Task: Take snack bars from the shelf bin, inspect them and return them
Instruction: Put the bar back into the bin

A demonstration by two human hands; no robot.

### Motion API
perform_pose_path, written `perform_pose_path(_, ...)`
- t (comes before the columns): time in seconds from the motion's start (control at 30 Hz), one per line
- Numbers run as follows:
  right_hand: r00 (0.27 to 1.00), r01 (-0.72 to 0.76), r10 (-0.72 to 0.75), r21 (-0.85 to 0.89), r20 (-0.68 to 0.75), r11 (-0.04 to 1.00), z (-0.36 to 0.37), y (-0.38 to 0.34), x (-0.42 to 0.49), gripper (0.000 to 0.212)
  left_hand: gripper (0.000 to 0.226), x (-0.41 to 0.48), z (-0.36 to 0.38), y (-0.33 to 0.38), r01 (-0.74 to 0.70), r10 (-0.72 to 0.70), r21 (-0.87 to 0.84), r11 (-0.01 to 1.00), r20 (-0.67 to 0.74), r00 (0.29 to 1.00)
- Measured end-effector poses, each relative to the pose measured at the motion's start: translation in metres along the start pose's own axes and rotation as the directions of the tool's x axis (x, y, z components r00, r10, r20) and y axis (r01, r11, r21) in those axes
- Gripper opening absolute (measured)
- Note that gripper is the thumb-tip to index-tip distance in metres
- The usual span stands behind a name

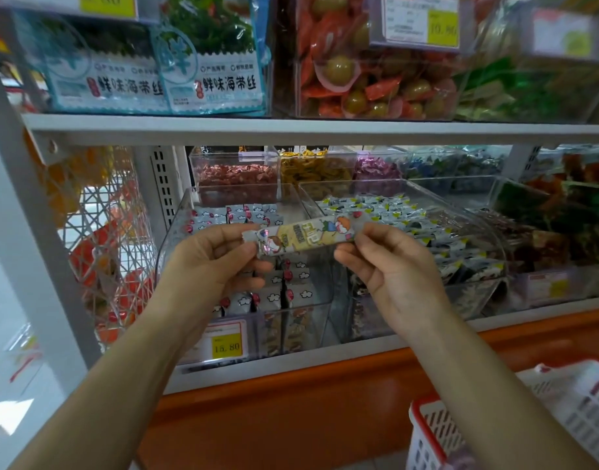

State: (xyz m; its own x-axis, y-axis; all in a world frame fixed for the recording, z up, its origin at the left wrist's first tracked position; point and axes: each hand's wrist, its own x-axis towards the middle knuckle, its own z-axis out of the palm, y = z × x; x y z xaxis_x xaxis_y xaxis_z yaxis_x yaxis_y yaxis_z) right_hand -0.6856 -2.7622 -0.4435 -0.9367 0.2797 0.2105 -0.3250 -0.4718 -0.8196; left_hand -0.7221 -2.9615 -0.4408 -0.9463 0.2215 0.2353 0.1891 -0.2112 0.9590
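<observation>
Inspection step, not yet returned.
Clear plastic shelf bin (171, 239) sits below; left hand (210, 262) and right hand (393, 266) each pinch an end of the long yellow cartoon-printed snack bar (308, 234), level, label up, likely for reading.

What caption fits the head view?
Left hand and right hand hold a snack bar by its ends at the clear shelf bin.

You show 1 left hand (210, 262) and 1 right hand (393, 266) | you hold 1 bar (305, 237) | you face 2 seaweed packs (108, 83) | you see 5 price tags (227, 346) | you have 1 basket (437, 432) beside you
</observation>
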Motion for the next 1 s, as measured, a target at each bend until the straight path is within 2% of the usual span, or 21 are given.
perform_pose_path(0.17,0.998,0.061,-0.057,-0.112,0.039,0.992,-0.001,0.004,0.001,0.015,0.020,0.000,-0.001,0.000,0.019,-0.019,-0.028,0.999,-0.011,1.000)
perform_pose_path(0.3,0.998,0.019,-0.011,-0.120,0.065,0.993,-0.001,0.003,0.000,0.011,0.032,-0.001,-0.002,0.000,-0.046,0.046,0.132,0.990,0.003,0.999)
perform_pose_path(0.4,0.996,0.072,-0.053,-0.306,0.070,0.949,-0.004,0.005,0.000,0.022,0.035,-0.002,-0.001,0.002,-0.117,0.112,0.190,0.975,0.036,0.993)
perform_pose_path(0.5,0.994,0.107,-0.087,-0.346,0.073,0.932,-0.006,0.007,0.002,0.004,0.032,-0.004,-0.001,0.005,-0.128,0.119,0.231,0.965,0.050,0.992)
perform_pose_path(0.6,0.990,0.119,-0.083,-0.357,0.114,0.927,-0.008,0.007,0.003,0.017,0.032,-0.005,0.000,0.007,-0.113,0.100,0.275,0.955,0.061,0.993)
perform_pose_path(0.7,0.981,0.166,-0.098,-0.457,0.169,0.874,-0.007,0.006,0.002,0.025,0.026,-0.006,0.003,0.009,-0.093,0.072,0.256,0.962,0.089,0.993)
perform_pose_path(0.8,0.973,0.217,-0.132,-0.545,0.191,0.810,-0.005,0.005,-0.001,0.021,0.042,-0.009,0.003,0.010,-0.106,0.079,0.349,0.931,0.090,0.993)
perform_pose_path(0.9,0.965,0.254,-0.163,-0.578,0.204,0.776,-0.003,0.004,-0.004,0.015,0.026,-0.009,0.002,0.011,-0.118,0.110,0.368,0.922,0.043,0.993)
perform_pose_path(1.0,0.967,0.250,-0.164,-0.579,0.197,0.776,-0.003,0.003,-0.005,0.012,0.024,-0.009,0.001,0.012,-0.127,0.118,0.369,0.921,0.048,0.992)
